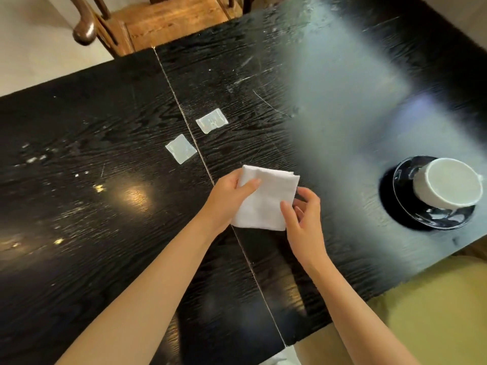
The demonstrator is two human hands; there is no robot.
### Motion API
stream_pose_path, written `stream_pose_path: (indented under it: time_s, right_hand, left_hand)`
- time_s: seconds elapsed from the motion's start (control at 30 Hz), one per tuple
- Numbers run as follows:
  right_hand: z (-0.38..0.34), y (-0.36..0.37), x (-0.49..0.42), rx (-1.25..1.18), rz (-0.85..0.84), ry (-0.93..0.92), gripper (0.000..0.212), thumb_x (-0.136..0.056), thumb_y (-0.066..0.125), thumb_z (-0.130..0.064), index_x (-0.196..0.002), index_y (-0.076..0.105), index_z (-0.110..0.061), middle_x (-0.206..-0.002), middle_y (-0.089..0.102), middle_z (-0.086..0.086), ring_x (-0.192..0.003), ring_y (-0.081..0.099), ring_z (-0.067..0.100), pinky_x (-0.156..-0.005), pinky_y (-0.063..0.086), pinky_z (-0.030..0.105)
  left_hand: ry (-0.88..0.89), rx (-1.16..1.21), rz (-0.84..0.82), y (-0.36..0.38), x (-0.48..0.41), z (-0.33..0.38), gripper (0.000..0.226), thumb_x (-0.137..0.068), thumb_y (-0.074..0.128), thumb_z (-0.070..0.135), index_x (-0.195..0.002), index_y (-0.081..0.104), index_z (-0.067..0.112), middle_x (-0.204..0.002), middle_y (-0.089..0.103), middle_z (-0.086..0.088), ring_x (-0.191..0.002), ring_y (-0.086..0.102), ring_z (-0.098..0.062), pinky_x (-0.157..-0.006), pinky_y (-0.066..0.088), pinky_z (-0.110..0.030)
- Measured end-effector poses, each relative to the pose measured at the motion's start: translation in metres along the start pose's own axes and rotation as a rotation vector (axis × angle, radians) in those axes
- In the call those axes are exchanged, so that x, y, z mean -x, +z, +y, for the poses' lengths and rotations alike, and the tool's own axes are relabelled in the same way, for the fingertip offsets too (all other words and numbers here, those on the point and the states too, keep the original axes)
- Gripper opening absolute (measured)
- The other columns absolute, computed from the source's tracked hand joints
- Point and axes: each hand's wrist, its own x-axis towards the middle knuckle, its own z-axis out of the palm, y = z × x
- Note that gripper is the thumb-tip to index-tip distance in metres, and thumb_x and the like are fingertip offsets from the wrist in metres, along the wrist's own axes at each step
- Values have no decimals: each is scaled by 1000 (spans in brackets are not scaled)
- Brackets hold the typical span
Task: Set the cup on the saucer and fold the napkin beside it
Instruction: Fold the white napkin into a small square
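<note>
1. From the head view, we see a white napkin (266, 198), folded into a rough square, held at the centre of a dark wood-grain surface (92, 206).
2. Our left hand (229, 191) grips the napkin's 9 o'clock edge, thumb pressed on top and the other fingers tucked beneath it.
3. Our right hand (303, 217) pinches the napkin's 4 o'clock corner between thumb and curled fingers.
4. We cannot tell whether the napkin rests on the surface or is lifted just off it.
5. The white cup (448, 184) sits on a black saucer (432, 219) at 3 o'clock of the napkin, well apart from it, close to the surface's edge.
6. Two small clear squares (212, 120) (181, 148) lie flat at 11 o'clock of the napkin, near each other, on either side of a thin seam (184, 119) running across the surface.
7. A wooden chair (147, 19) stands beyond the far edge at 12 o'clock.
8. A pale glare washes over the surface between napkin and cup.
</note>
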Motion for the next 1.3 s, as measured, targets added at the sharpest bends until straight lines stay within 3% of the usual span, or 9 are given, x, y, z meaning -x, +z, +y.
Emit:
stream_pose_path:
  time_s: [0.1,0.2,0.33,0.43,0.53,0.7,0.93,1.1,1.3]
  right_hand:
    - [-45,-3,-17,-136,55,143,39,-90,42,-53,-114,46,-23,-101,55,-15,-87,55,-2,-66,45,14]
    - [-75,-2,-28,-107,197,57,37,-92,44,-46,-94,58,-11,-79,58,-9,-66,53,1,-53,41,8]
    - [-111,0,-31,-31,274,-83,40,-92,48,-42,-84,56,-3,-68,54,-4,-55,45,1,-48,36,13]
    - [-143,-4,-32,75,340,-180,43,-94,44,-41,-75,51,-4,-58,47,-6,-49,40,4,-48,31,21]
    - [-176,-18,-37,155,478,-291,48,-97,40,-36,-54,34,-17,-47,32,-4,-44,36,6,-46,23,25]
    - [-215,-48,-47,193,556,-374,49,-97,40,-34,-53,27,-18,-47,28,-4,-44,31,10,-47,19,28]
    - [-233,-120,-52,203,520,-450,41,-96,45,-33,-63,39,-9,-56,34,-5,-51,29,9,-50,27,22]
    - [-205,-181,-65,118,642,-336,45,-96,43,-30,-55,28,-20,-53,32,-8,-49,29,7,-49,26,21]
    - [-139,-251,-96,95,650,-170,43,-97,42,-32,-55,32,-23,-54,38,-8,-51,34,8,-51,28,25]
  left_hand:
    - [64,166,-26,4,14,23,13,-88,62,16,-99,65,20,-99,71,-2,-91,68,-18,-82,56,-34]
    - [107,264,-48,2,23,51,10,-86,62,17,-96,66,17,-93,72,-2,-87,68,-18,-81,56,-36]
    - [163,291,65,0,29,89,28,-88,60,35,-105,65,13,-99,70,-6,-90,67,-18,-79,56,-35]
    - [242,139,256,4,33,117,25,-90,53,45,-87,61,21,-85,66,-2,-82,64,-18,-76,53,-35]
    - [333,164,238,2,35,146,21,-93,50,42,-81,56,25,-82,62,1,-79,61,-16,-75,52,-35]
    - [386,273,94,9,27,184,25,-92,52,40,-91,58,17,-90,63,-6,-84,62,-18,-76,52,-37]
    - [358,246,-14,63,20,235,29,-93,51,41,-92,59,13,-90,65,-9,-85,65,-24,-72,54,-36]
    - [293,3,27,146,5,225,41,-97,39,44,-100,58,7,-99,64,-12,-90,61,-26,-77,52,-34]
    - [293,-221,114,242,-46,196,51,-96,38,44,-107,58,-1,-106,64,-20,-100,59,-36,-89,48,-46]
